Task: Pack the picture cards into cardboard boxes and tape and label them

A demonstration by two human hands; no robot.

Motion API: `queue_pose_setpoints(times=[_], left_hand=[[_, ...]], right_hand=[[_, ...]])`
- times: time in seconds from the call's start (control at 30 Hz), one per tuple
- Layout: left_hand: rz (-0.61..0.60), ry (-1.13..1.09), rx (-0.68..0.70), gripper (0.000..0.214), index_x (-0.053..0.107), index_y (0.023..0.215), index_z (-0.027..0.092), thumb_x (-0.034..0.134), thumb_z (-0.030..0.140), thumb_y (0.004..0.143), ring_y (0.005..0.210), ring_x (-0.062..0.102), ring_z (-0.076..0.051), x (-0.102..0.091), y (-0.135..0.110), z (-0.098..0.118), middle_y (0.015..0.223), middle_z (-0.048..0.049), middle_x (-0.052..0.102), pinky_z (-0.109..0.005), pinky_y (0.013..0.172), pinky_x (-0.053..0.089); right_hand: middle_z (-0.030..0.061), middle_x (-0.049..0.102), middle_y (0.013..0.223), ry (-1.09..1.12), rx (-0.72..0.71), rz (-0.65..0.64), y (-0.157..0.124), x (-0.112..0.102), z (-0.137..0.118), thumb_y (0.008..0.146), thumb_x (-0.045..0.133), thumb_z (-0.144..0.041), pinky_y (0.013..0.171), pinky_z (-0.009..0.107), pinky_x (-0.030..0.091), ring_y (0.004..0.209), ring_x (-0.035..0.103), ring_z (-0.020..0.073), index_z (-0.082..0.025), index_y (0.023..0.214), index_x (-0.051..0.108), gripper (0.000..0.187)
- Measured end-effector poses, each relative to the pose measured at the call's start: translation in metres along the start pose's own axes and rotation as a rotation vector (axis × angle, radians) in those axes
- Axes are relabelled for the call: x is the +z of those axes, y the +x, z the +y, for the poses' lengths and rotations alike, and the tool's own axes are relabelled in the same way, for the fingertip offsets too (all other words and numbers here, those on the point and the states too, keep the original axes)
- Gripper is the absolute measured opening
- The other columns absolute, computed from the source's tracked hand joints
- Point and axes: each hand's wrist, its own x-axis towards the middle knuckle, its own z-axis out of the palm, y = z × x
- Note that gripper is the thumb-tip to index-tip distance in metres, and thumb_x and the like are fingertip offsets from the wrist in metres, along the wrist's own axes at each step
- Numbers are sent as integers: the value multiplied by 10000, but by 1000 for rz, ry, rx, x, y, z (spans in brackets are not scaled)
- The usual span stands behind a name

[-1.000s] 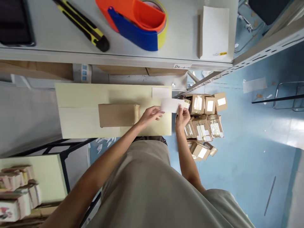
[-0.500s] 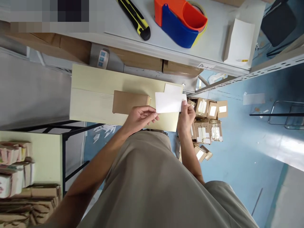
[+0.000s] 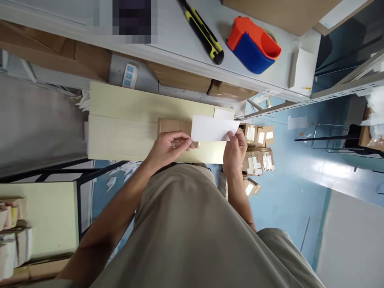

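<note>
The slip [image 3: 213, 128] is held over the right part of the worktop [image 3: 120, 144], its long axis left to right; the grip of the right hand [image 3: 235, 150] pinches its right end, that of the left hand [image 3: 171, 149] its near left corner. The box [image 3: 171, 125] lies lower and leftward, nearer the left hand. The slip looks blank; the tag [image 3: 270, 92] is too blurred to read

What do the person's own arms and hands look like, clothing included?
The left hand and right hand are bare: no gloves, rings or watch visible. The forearms are uncovered too; the loose grey-beige top looks short-sleeved.
</note>
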Motion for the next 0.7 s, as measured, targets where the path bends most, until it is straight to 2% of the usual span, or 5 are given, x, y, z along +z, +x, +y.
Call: queue_pose_setpoints(times=[0.07,0.2,0.47,0.6,0.7], left_hand=[[60,-21,-6,297,811,892,210,830,507,883,742,774,-218,-23,-4,-9,848,-81,831,-285,602,598],[125,-62,-10,287,819,883,212,811,492,820,646,704,-196,-72,-13,-18,753,-41,773,-283,549,562],[41,-188,-46,252,818,827,229,761,475,820,618,716,-233,-156,-35,-13,707,-72,735,-333,503,547],[-109,-180,-73,264,785,715,234,804,486,791,572,697,-239,-189,-42,-7,635,-70,709,-341,477,533],[-240,-203,-91,259,797,721,244,829,491,793,564,693,-237,-208,-48,-5,667,-78,747,-339,463,512]], right_hand=[[33,780,1114,-3,-84,-115,-11,18,-16,1000,798,-549,1050,491,605,1159,761,263,-302,945,728,263],[41,784,1360,-87,-206,-306,-31,55,-39,1016,813,-547,1129,605,567,1415,693,340,-307,842,696,319],[39,774,1397,-220,-245,-330,-56,122,-43,1032,783,-575,1129,635,572,1460,675,358,-306,828,691,350],[35,762,1388,-214,-285,-288,-68,148,-43,1040,776,-571,1161,654,551,1463,667,357,-308,835,698,343],[33,742,1412,-271,-290,-227,-75,161,-44,1034,784,-570,1187,676,533,1494,643,367,-307,848,701,332]])
